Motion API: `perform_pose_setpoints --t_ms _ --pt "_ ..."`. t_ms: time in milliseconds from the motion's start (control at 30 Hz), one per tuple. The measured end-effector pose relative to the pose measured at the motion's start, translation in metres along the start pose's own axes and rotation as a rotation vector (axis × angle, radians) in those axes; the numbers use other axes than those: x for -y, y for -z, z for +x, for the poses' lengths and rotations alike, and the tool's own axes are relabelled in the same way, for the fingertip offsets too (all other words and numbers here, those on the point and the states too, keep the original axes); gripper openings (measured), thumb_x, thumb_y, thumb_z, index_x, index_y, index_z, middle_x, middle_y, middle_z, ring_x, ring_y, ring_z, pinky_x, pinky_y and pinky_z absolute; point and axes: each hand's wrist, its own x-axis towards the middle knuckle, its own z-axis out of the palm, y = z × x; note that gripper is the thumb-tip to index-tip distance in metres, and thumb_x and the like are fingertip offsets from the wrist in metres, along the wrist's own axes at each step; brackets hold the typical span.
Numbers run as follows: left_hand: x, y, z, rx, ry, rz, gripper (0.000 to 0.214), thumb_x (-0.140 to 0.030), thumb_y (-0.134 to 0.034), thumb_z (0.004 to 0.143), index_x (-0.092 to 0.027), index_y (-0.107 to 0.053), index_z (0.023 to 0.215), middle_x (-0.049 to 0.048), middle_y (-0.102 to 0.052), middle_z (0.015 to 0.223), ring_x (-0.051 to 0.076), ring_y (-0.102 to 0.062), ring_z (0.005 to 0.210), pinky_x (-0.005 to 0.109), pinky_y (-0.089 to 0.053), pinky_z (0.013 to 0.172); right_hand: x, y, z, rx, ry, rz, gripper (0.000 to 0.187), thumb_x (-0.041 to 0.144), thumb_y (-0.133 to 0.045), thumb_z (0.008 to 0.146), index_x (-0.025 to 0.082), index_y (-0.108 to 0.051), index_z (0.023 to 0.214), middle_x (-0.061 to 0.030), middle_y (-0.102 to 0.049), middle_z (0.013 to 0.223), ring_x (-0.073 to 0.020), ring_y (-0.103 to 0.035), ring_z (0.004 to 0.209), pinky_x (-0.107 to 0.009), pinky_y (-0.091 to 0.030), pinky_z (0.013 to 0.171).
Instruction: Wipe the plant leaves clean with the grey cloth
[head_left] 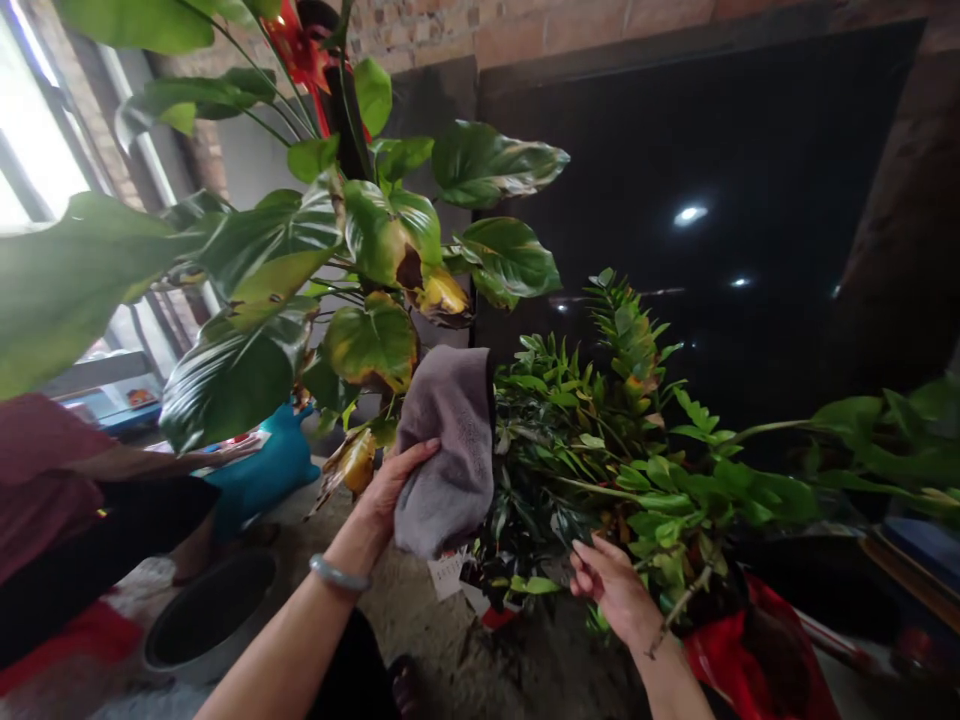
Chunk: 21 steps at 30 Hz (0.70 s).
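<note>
My left hand (397, 485) is closed on a grey cloth (446, 455), which hangs in folds over the fingers. Behind the cloth stands a tall plant with broad glossy leaves (379, 340), some yellowed and browned at the edges. To the right, my right hand (611, 585) is low among the narrow dark leaves of a bushy plant (555, 480). Its fingers are curled, with the thumb near the fingertips; whether a leaf is between them cannot be made out. A bare stem (679, 610) crosses in front of the right wrist.
At left a person in a pink top (45, 470) sits beside a teal animal-shaped object (266, 465). A dark basin (210, 615) is on the floor. A black glossy panel (697, 200) leans at the back. Red wrapping (757, 650) surrounds the plant at lower right.
</note>
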Motion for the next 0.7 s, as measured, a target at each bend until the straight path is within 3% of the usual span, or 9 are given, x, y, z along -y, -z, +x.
perform_pose_setpoints --t_ms 67,200,267,333,433,500,600,700 --pt "0.025 0.001 0.002 -0.005 0.033 0.022 0.024 -0.021 -0.073 0.057 -0.014 -0.067 0.079 0.0035 -0.071 0.061 0.019 -0.064 0.054 0.028 -0.053 0.059 -0.002 -0.002 0.000 0.007 -0.006 -0.017 0.047 0.045 -0.083 0.032 0.019 -0.049 0.050 0.0055 -0.051 0.041 -0.0039 -0.035 0.032 -0.022 -0.037 0.037" --pt "0.084 0.031 -0.028 0.214 0.253 0.172 0.019 -0.024 -0.074 0.053 -0.015 -0.071 0.070 0.0044 -0.072 0.063 0.022 -0.065 0.059 0.030 -0.051 0.059 -0.006 0.001 -0.002 0.044 -0.050 -0.090 0.047 0.047 -0.083 0.034 0.017 -0.049 0.046 0.0045 -0.048 0.039 -0.0046 -0.035 0.031 -0.023 -0.037 0.035" --pt "0.081 0.046 -0.044 0.221 0.280 0.165 0.024 -0.021 -0.075 0.047 -0.017 -0.070 0.070 0.0016 -0.072 0.063 0.024 -0.065 0.063 0.031 -0.050 0.061 -0.007 0.005 -0.003 0.064 -0.063 -0.122 0.047 0.048 -0.083 0.034 0.017 -0.050 0.046 0.0042 -0.048 0.039 -0.0042 -0.034 0.030 -0.023 -0.036 0.034" --pt "0.052 0.052 -0.049 0.113 0.223 0.098 0.033 -0.020 -0.075 0.044 -0.018 -0.068 0.076 0.0007 -0.071 0.063 0.024 -0.066 0.064 0.032 -0.051 0.062 -0.006 0.007 -0.004 0.052 -0.055 -0.124 0.047 0.048 -0.083 0.035 0.017 -0.050 0.047 0.0047 -0.048 0.039 -0.0033 -0.033 0.030 -0.022 -0.036 0.035" --pt "-0.002 0.047 -0.027 -0.093 0.067 -0.014 0.036 -0.027 -0.072 0.055 -0.016 -0.064 0.088 0.0016 -0.068 0.061 0.022 -0.065 0.058 0.031 -0.052 0.060 -0.004 0.003 -0.003 0.010 -0.040 -0.106 0.048 0.048 -0.083 0.033 0.018 -0.049 0.047 0.0053 -0.048 0.040 -0.0027 -0.032 0.030 -0.022 -0.036 0.036" --pt "-0.017 0.044 -0.004 -0.194 -0.039 -0.068 0.034 -0.025 -0.069 0.060 -0.016 -0.062 0.092 0.0002 -0.067 0.059 0.019 -0.063 0.053 0.028 -0.051 0.057 -0.004 -0.002 -0.003 -0.010 -0.045 -0.102 0.049 0.049 -0.084 0.030 0.019 -0.048 0.046 0.0052 -0.048 0.039 -0.0028 -0.032 0.030 -0.022 -0.036 0.036" --pt "0.011 0.050 0.014 -0.293 -0.034 -0.024 0.031 -0.019 -0.072 0.056 -0.016 -0.062 0.084 -0.0019 -0.064 0.051 0.016 -0.060 0.045 0.026 -0.048 0.052 -0.005 -0.005 -0.003 -0.024 -0.054 -0.104 0.050 0.050 -0.083 0.026 0.019 -0.048 0.044 0.0048 -0.048 0.038 -0.0036 -0.033 0.030 -0.023 -0.037 0.036" --pt "0.060 0.073 -0.008 -0.282 0.144 0.077 0.023 -0.020 -0.075 0.049 -0.012 -0.064 0.067 0.0040 -0.064 0.046 0.020 -0.059 0.042 0.030 -0.047 0.047 -0.004 -0.002 -0.005 -0.035 -0.058 -0.111 0.049 0.050 -0.083 0.026 0.019 -0.049 0.045 0.0048 -0.049 0.038 -0.0041 -0.034 0.031 -0.023 -0.037 0.036"
